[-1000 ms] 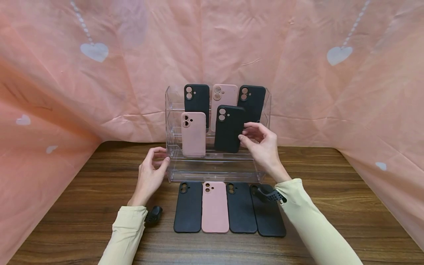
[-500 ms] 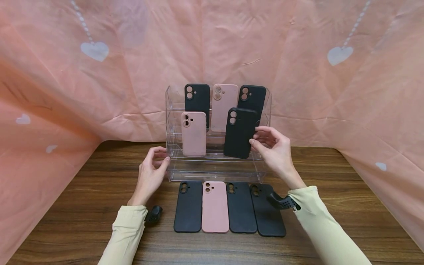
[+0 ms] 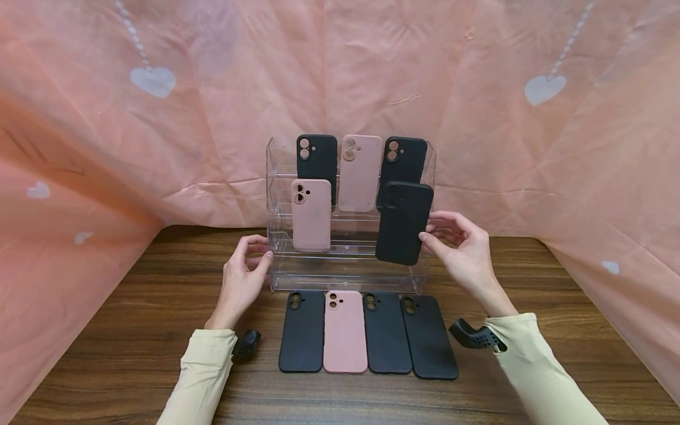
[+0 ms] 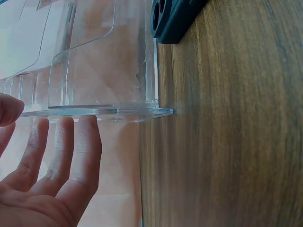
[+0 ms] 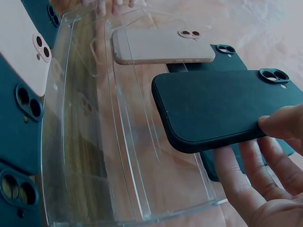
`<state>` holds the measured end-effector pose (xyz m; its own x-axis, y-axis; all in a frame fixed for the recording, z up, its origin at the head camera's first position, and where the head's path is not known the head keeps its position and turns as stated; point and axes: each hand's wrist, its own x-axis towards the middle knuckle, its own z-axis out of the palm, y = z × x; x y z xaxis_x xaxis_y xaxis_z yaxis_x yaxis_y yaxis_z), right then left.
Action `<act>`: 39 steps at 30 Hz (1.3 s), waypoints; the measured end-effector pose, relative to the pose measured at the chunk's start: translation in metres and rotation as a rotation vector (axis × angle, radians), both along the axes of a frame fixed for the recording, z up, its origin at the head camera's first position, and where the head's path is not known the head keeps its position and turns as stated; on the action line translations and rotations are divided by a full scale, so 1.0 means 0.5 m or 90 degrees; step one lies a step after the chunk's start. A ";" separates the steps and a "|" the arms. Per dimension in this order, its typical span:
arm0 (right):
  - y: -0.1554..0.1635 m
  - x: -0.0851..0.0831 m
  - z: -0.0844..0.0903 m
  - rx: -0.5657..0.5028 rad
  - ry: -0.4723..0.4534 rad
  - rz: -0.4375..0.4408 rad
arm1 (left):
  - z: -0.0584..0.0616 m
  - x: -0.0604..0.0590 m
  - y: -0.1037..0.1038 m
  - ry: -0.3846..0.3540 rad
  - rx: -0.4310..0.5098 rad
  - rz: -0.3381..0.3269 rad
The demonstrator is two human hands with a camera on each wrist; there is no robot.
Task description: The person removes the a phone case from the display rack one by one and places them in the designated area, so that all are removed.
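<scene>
My right hand (image 3: 464, 251) pinches a black phone case (image 3: 405, 224) by its right edge, thumb in front and fingers behind. The case is upright, slightly tilted, before the right side of a clear stepped display stand (image 3: 345, 283). In the right wrist view, the held black case (image 5: 213, 109) overlaps another black case behind it. My left hand (image 3: 245, 280) holds the stand's left side panel (image 4: 113, 111), fingertips against its outside and thumb at its edge. A pink case (image 3: 311, 215) stands on the middle tier at left.
On the back tier stand a black case (image 3: 317, 156), a pink case (image 3: 360, 171) and another black case (image 3: 404, 159). Before the stand, a row of several cases, including a pink one (image 3: 345, 332), lies on the wooden table (image 3: 133, 319). Pink cloth (image 3: 212, 118) surrounds the table.
My right hand has carried the black case rightward and down across the front of the stand. The left hand has stayed at the stand's left side.
</scene>
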<state>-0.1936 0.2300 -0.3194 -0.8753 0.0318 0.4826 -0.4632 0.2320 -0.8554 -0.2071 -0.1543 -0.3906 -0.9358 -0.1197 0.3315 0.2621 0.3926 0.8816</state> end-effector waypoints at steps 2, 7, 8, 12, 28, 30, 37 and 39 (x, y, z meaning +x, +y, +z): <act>0.007 0.006 0.001 -0.012 -0.005 0.006 | 0.000 0.000 0.000 0.000 0.000 -0.001; 0.022 0.017 -0.001 -0.041 -0.010 0.022 | 0.000 -0.002 -0.001 0.003 -0.003 -0.002; 0.025 0.020 -0.002 -0.039 -0.009 0.022 | 0.000 -0.003 -0.001 0.003 -0.003 -0.003; 0.037 0.028 -0.005 -0.020 -0.012 0.014 | 0.000 -0.002 -0.001 0.001 0.001 -0.003; 0.091 0.060 -0.033 -0.019 -0.050 0.018 | -0.002 -0.003 -0.002 -0.005 -0.003 -0.001; 0.096 0.064 -0.035 -0.017 -0.052 0.016 | -0.002 -0.002 -0.002 -0.005 -0.001 0.000; 0.116 0.074 -0.048 -0.064 -0.056 0.052 | -0.002 -0.001 -0.001 -0.004 0.004 -0.004; 0.124 0.078 -0.052 -0.066 -0.060 0.055 | -0.002 -0.001 -0.001 -0.005 0.005 -0.005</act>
